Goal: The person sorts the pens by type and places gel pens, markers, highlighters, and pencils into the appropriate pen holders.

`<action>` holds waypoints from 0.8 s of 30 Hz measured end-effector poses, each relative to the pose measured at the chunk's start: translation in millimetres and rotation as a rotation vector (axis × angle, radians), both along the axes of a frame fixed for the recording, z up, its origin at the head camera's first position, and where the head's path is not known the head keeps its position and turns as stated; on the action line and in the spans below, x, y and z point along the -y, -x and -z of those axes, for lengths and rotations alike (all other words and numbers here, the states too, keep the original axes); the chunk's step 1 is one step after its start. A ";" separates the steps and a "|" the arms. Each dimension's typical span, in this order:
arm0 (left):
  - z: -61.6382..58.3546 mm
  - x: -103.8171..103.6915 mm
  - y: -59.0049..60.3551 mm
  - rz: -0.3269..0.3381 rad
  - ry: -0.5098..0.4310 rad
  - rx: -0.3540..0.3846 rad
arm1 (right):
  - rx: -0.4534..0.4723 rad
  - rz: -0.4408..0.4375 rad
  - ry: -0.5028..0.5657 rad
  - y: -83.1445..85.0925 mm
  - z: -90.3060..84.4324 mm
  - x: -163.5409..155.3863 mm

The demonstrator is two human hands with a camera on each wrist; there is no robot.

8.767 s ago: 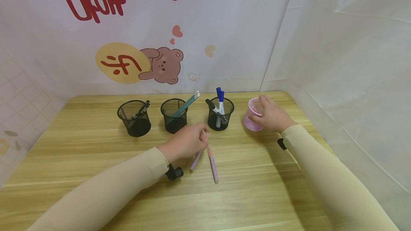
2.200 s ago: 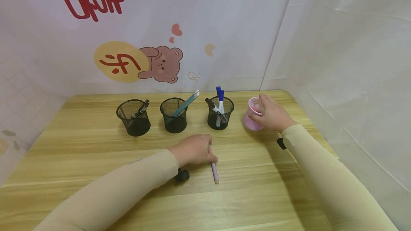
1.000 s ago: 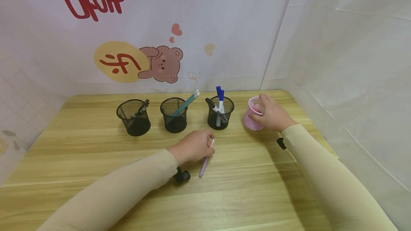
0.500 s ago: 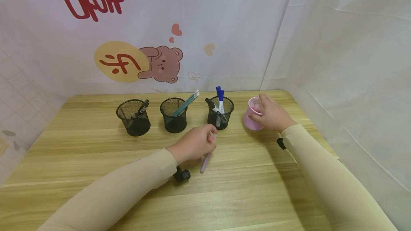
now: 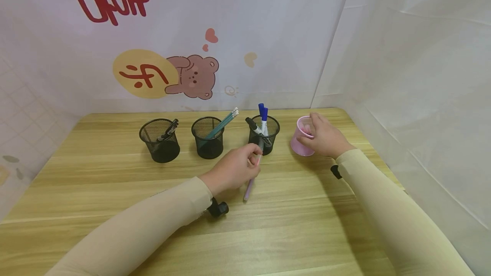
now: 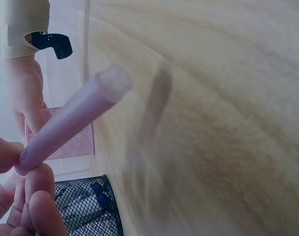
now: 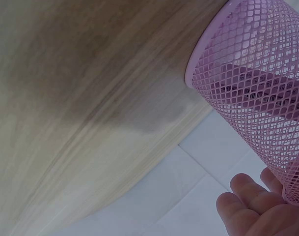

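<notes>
My left hand [image 5: 232, 167] pinches a slim purple pen [image 5: 248, 190] between thumb and fingers, just in front of the black mesh cup of markers. Up close in the left wrist view, the pen [image 6: 70, 120] has a translucent end and is held clear of the wood, casting a shadow. At the right, my right hand [image 5: 327, 137] grips a pink mesh pen cup [image 5: 297, 146] by its rim and side, thumb in front. Through the mesh of this cup [image 7: 247, 123] in the right wrist view, a darker purple pen-like shape shows inside.
Three black mesh cups stand in a row: one with black pens [image 5: 163, 150], one with green pencils [image 5: 210, 148], one with blue- and black-capped markers [image 5: 273, 133]. A white printed curtain [image 5: 284, 54] backs the wooden table [image 5: 291, 229]; more curtain [image 5: 429, 110] hangs at right.
Of two purple pens at the table's middle earlier, one is no longer there. My left hand has picked up the other and moved it slightly farther right and away. The right hand stays put.
</notes>
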State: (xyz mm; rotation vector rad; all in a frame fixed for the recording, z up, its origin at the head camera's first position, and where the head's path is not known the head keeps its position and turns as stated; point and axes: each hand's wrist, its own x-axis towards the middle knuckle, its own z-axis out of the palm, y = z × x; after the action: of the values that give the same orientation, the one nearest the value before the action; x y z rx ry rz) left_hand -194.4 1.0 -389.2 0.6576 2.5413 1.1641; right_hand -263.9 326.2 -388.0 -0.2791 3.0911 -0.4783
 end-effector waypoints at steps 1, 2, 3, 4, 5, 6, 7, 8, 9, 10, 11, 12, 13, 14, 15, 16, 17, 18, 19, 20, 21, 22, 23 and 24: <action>-0.5 -0.3 -0.1 -0.001 -0.007 0.001 | -0.001 0.000 0.000 0.1 0.0 -0.1; -1.2 -0.6 -0.2 -0.003 -0.012 -0.002 | -0.001 0.000 -0.002 0.1 0.1 -0.1; -1.6 -0.8 0.0 -0.003 -0.018 -0.009 | -0.002 -0.001 -0.003 0.2 0.0 0.0; -2.1 -1.0 0.0 -0.004 -0.022 -0.015 | -0.001 0.000 -0.005 0.1 -0.2 0.1; -2.5 -1.3 0.2 -0.007 -0.025 -0.023 | 0.000 0.000 -0.007 -0.1 -0.4 0.3; -2.7 -1.5 0.6 -0.009 -0.029 -0.029 | 0.002 0.000 -0.008 -0.2 -0.5 0.4; -3.3 -1.6 0.8 -0.010 -0.034 -0.036 | 0.002 0.000 -0.010 -0.2 -0.7 0.6; -3.7 -1.6 1.0 -0.010 -0.038 -0.044 | 0.003 0.000 -0.010 -0.3 -0.8 0.9; -4.3 -1.8 1.1 -0.012 -0.042 -0.051 | 0.004 0.001 -0.009 -0.3 -1.0 1.2; -4.5 -2.0 1.3 -0.016 -0.044 -0.058 | 0.005 0.002 -0.008 -0.5 -1.2 1.3; -4.9 -2.1 1.5 -0.018 -0.049 -0.067 | 0.005 0.002 -0.008 -0.4 -1.4 1.3; -5.4 -2.1 1.5 -0.019 -0.054 -0.078 | 0.005 0.002 -0.008 -0.5 -1.4 1.3; -6.0 -2.3 1.5 -0.020 -0.063 -0.089 | 0.005 0.001 -0.009 -0.6 -1.3 1.3; -6.3 -2.5 1.6 -0.022 -0.070 -0.101 | 0.005 0.002 -0.007 -0.6 -1.3 1.2; -6.8 -2.7 1.7 -0.023 -0.080 -0.110 | 0.006 0.001 -0.007 -0.6 -1.3 1.1; -7.0 -2.9 2.0 -0.024 -0.090 -0.119 | 0.006 0.001 -0.007 -0.7 -1.2 1.0; -8.0 -3.0 2.0 -0.023 -0.103 -0.123 | 0.006 0.001 -0.008 -0.8 -1.1 1.0; -8.8 -3.2 2.1 -0.023 -0.117 -0.125 | 0.006 0.001 -0.008 -0.9 -1.1 1.0; -9.5 -3.5 2.3 -0.023 -0.132 -0.127 | 0.006 0.002 -0.007 -0.9 -1.2 1.2; -10.0 -3.7 2.5 -0.023 -0.146 -0.124 | 0.006 0.002 -0.007 -1.0 -1.2 1.3; -10.8 -4.0 2.7 -0.023 -0.161 -0.121 | 0.005 0.002 -0.007 -1.1 -1.2 1.4; -11.5 -4.4 2.9 -0.023 -0.175 -0.119 | 0.004 0.003 -0.006 -1.2 -1.3 1.4; -12.4 -4.7 3.1 -0.024 -0.187 -0.117 | 0.004 0.002 -0.006 -1.2 -1.2 1.4; -13.0 -5.1 3.4 -0.025 -0.198 -0.115 | 0.003 0.002 -0.005 -1.2 -1.2 1.4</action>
State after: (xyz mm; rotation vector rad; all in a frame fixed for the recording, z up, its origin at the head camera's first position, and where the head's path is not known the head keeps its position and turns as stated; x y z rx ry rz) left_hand -197.7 6.2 -376.2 0.7618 2.5550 1.4390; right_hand -262.7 324.8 -386.9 -0.2751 3.0895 -0.4699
